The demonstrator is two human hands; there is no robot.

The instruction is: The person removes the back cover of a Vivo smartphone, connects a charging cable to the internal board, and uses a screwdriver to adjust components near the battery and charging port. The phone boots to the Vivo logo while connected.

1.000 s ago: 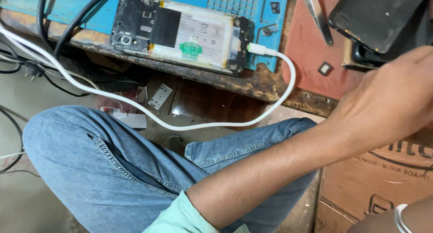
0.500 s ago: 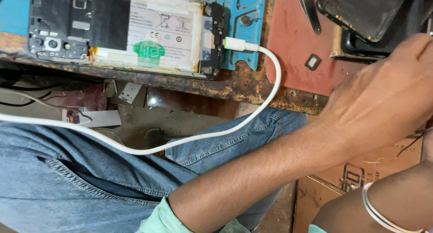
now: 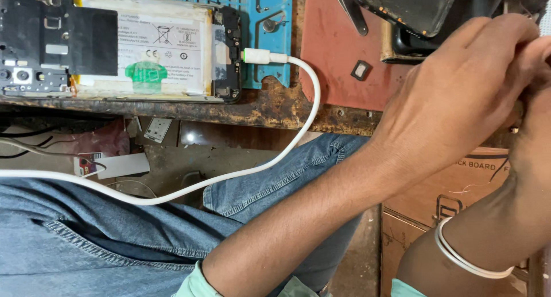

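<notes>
While the opened phone (image 3: 120, 44) lies plugged into its white cable (image 3: 270, 57) at upper left, both hands meet at right; left hand (image 3: 459, 96) curls against right hand (image 3: 536, 101); what they pinch I cannot tell; next probably needs steady fingertip work.

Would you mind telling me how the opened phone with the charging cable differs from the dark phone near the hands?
The opened phone lies flat on the blue mat, its white battery and circuitry exposed; the dark phone shows only a plain black surface. A white cable reaches the opened phone's end; none reaches the dark phone. Both rest on the workbench.
</notes>
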